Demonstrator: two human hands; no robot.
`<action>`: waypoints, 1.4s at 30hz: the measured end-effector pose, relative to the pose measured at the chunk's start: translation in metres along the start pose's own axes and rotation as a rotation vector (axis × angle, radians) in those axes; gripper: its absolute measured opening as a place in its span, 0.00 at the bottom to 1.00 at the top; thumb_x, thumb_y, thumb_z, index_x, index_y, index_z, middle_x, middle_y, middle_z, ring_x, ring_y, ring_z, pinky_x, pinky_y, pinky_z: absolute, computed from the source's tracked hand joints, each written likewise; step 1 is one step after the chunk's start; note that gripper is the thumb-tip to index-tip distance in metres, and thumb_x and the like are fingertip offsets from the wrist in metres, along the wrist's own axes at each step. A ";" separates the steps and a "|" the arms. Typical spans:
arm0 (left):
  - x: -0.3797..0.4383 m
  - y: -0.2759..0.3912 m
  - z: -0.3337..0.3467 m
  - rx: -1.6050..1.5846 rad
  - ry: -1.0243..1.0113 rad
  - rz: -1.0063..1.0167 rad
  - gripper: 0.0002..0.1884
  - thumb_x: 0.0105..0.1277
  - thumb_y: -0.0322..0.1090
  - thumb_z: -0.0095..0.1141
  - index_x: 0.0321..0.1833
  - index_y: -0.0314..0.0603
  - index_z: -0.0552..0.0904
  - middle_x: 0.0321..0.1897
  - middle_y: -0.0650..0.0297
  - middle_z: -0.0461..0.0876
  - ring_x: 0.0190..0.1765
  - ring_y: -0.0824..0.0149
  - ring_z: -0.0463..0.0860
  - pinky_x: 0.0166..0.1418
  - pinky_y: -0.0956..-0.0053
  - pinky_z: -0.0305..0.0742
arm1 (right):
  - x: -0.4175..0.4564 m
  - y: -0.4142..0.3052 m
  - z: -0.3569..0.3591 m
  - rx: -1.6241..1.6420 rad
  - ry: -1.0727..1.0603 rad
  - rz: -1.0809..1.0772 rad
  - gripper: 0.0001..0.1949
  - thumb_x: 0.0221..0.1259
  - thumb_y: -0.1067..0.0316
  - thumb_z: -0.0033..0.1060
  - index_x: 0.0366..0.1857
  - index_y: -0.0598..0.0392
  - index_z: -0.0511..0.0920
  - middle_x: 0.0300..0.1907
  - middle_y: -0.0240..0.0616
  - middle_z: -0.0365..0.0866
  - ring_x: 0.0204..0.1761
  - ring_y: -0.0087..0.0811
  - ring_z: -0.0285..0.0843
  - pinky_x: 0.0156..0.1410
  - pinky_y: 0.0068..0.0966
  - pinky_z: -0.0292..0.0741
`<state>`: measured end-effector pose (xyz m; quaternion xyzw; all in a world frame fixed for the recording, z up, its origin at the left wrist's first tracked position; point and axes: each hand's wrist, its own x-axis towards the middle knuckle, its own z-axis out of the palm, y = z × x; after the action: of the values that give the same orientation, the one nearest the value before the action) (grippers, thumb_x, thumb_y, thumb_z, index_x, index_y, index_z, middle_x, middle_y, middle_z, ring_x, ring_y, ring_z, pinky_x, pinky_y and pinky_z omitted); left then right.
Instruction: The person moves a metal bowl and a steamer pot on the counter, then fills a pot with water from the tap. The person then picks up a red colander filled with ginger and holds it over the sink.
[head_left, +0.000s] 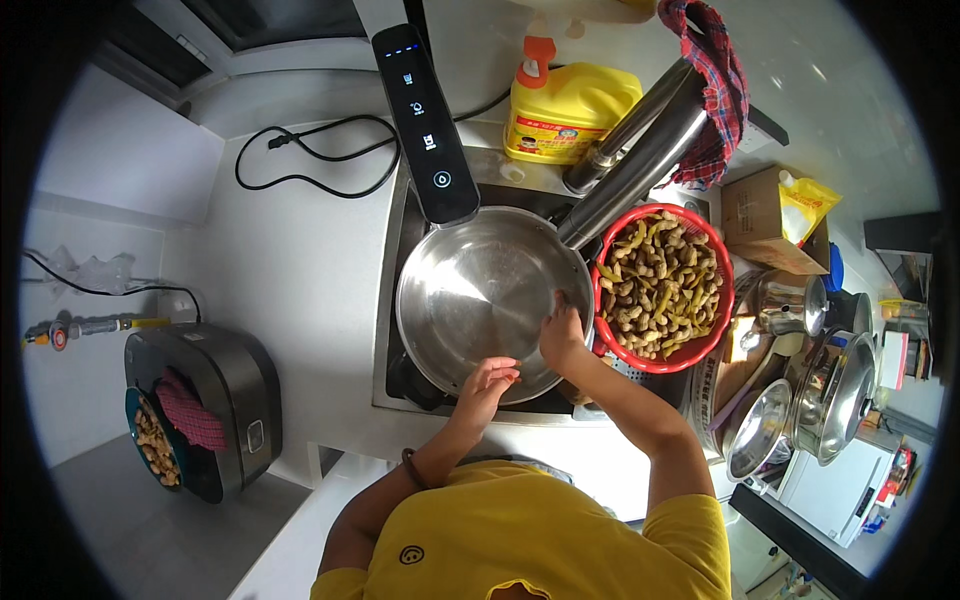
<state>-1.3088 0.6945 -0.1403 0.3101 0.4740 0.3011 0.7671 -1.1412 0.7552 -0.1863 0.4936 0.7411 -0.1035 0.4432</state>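
Note:
A wide stainless steel pan (480, 300) stands in the sink before me. My left hand (487, 390) is over its near rim, fingers slightly curled and apart, with nothing seen in it. My right hand (562, 330) reaches down inside the pan on the right, a finger pointing at its wall; whether it touches the metal or pinches something small I cannot tell. Close by on the right, a red plastic basket (731, 300) holds unshelled peanuts (660, 292) mixed with green bean pods. Above the pan's far edge hang a black faucet-like device with lit icons (427, 127) and a thick metal spout (637, 165).
A yellow detergent jug (570, 112) stands behind the sink. A plaid cloth (720, 90) hangs on the metal spout. Steel bowls (757, 431) and pots (832, 397) crowd the right. A black cable (322, 157) and a dark appliance (240, 405) lie left.

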 end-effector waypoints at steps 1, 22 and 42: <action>0.000 -0.001 -0.001 0.008 -0.008 0.005 0.13 0.65 0.29 0.45 0.51 0.36 0.72 0.45 0.60 0.75 0.50 0.69 0.74 0.57 0.76 0.65 | 0.001 -0.001 -0.001 -0.012 -0.022 -0.003 0.24 0.60 0.58 0.40 0.58 0.60 0.67 0.66 0.57 0.54 0.71 0.47 0.42 0.59 0.38 0.54; -0.006 0.011 0.002 -0.001 0.018 -0.083 0.14 0.65 0.34 0.44 0.51 0.39 0.73 0.44 0.61 0.76 0.49 0.70 0.75 0.56 0.75 0.67 | -0.077 0.004 -0.036 0.386 0.435 0.057 0.13 0.51 0.64 0.50 0.40 0.56 0.74 0.37 0.39 0.79 0.43 0.32 0.75 0.50 0.29 0.63; -0.006 0.086 -0.025 -1.141 -0.110 0.126 0.23 0.67 0.48 0.40 0.59 0.42 0.70 0.57 0.62 0.73 0.60 0.66 0.70 0.68 0.66 0.57 | -0.113 0.035 -0.053 1.111 1.115 -0.093 0.08 0.45 0.74 0.58 0.32 0.56 0.80 0.31 0.38 0.81 0.34 0.38 0.75 0.42 0.35 0.68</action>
<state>-1.3481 0.7484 -0.0804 -0.1099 0.1768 0.5378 0.8170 -1.1280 0.7315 -0.0590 0.5903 0.7136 -0.2144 -0.3104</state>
